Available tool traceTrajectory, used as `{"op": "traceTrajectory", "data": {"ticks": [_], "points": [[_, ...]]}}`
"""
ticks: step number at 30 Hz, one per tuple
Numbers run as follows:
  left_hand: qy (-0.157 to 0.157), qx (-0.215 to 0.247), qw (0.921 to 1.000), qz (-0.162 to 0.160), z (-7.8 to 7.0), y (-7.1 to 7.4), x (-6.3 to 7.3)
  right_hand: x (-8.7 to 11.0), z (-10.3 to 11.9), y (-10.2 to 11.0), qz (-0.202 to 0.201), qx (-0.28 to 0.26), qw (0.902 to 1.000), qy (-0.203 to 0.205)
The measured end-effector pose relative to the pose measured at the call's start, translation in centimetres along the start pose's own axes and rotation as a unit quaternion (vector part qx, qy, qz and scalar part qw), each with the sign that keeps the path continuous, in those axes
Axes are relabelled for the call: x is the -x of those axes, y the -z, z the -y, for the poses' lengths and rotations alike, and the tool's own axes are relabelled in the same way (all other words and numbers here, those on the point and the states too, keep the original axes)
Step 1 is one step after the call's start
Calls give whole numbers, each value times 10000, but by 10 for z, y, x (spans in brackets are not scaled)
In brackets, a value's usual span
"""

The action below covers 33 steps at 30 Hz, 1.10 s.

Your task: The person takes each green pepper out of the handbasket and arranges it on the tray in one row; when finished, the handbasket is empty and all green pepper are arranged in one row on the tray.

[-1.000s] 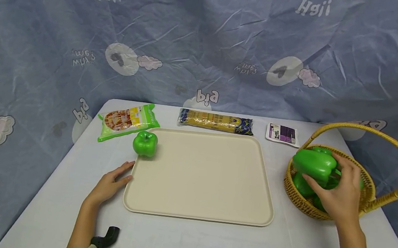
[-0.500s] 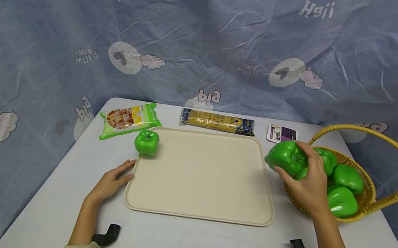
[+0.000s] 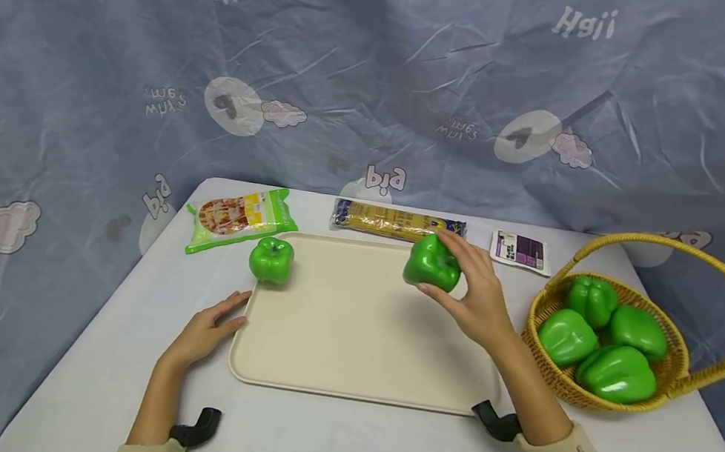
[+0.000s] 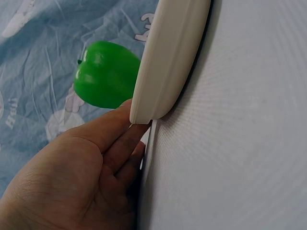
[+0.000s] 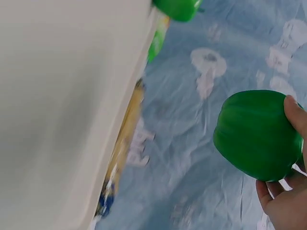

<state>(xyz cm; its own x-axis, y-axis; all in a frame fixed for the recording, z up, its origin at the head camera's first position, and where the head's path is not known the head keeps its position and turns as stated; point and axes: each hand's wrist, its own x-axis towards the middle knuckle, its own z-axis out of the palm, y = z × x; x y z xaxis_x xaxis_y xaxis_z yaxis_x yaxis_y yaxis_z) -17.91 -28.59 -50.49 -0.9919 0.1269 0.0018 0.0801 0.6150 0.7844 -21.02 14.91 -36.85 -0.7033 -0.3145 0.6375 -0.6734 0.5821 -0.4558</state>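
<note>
Above the back right part of the cream tray (image 3: 351, 329), my right hand (image 3: 479, 291) holds a green bell pepper (image 3: 432, 262) between thumb and fingers. The right wrist view shows this held pepper (image 5: 259, 134) raised against the curtain. A second bell pepper (image 3: 271, 260) sits at the tray's back left corner. My left hand (image 3: 203, 331) rests beside the tray's left edge, with fingertips at the rim. In the left wrist view, the left hand (image 4: 81, 167) reaches the underside of the tray rim (image 4: 165, 57), and the corner pepper (image 4: 106, 74) shows behind it.
At the right, a wicker basket (image 3: 681, 344) with a tall handle holds several green bell peppers (image 3: 617, 374). Along the table's back lie a green food packet (image 3: 242, 220), a yellow pasta packet (image 3: 390, 221) and a small purple-and-white pouch (image 3: 521, 251). A patterned curtain (image 3: 379, 79) hangs behind.
My right hand has lifted a bell pepper out of the basket and carried it left over the tray. The left hand has stayed at the tray's left edge.
</note>
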Motion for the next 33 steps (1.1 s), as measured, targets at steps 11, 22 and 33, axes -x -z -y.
{"op": "traceTrajectory", "data": {"ticks": [11,22,33], "points": [[-5,40,10000,-14,0,1,-1,-50,3,-69,580,-678,9960,1],[55,124,9999,-30,3,-1,0,-47,-15,-129,1719,-757,9781,-901],[47,161,9999,-24,3,-1,0,-40,-24,-138,1967,-534,9746,-932]]}}
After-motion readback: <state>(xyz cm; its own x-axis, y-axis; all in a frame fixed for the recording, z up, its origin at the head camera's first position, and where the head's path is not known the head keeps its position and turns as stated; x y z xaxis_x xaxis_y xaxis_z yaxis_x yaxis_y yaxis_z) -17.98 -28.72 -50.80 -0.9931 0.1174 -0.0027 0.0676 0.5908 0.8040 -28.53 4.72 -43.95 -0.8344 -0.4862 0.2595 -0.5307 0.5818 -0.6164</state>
